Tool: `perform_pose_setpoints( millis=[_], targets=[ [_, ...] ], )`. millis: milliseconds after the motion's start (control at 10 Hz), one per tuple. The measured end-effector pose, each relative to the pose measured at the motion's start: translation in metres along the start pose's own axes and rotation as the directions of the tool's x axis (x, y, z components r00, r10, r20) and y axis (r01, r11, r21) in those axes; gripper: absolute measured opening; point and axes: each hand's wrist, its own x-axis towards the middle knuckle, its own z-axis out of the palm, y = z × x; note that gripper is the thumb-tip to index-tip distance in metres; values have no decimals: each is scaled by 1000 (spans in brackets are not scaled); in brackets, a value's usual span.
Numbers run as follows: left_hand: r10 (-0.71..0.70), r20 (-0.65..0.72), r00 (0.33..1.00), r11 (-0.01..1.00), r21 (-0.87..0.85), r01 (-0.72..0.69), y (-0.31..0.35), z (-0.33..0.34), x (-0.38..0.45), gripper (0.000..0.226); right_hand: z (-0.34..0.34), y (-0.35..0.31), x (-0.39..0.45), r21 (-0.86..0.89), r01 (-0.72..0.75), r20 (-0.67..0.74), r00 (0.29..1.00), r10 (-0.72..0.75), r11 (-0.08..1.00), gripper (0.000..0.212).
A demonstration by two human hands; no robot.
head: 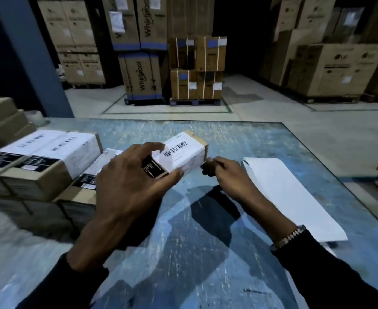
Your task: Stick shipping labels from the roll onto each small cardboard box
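Gripping a small box (184,153) from above, left hand (130,177) has thumb on the near side and fingers curled over the far edge; box is lifted just off the blue table (205,253), tilted. White label (179,150) with barcode wraps the box top and near face; black sticker on its left end. Right hand (226,175) sits at the box's right end, fingers curled in, tips touching or pinching the label edge there — can't tell which. Metal watch (288,237) on the right wrist, dark sleeves on both arms.

Right of the hands: white sheet (288,195) flat on the table, looks like label backing. Left of the hands: stack of boxes (38,161), already labelled on top, black stickers on near ends. One more labelled box lies just behind the left hand, partly hidden. Plain cartons (0,121) at far left.

Beyond the table: warehouse floor (272,112), tall appliance cartons (139,72) on pallets, blue column (34,59) at left.
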Motion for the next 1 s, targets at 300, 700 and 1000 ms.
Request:
perform_pose_setpoints(
  millis=[300, 700, 1000],
  targets=[
    [-204, -74, 976, 879, 425, 216, -28, -68, 6, 59, 16, 17, -12, -270, 223, 97, 974, -204, 937, 7],
    [-210, -26, 977, 721, 670, 173, -30, -61, 1, 46, 16, 24, -17, -383, 302, 137, 953, -270, 873, 13],
    [-152, -66, 986, 764, 625, 160, -38, -53, -6, 41, 14, 23, -17, -427, 319, 127, 948, -293, 846, 14]
  ],
)
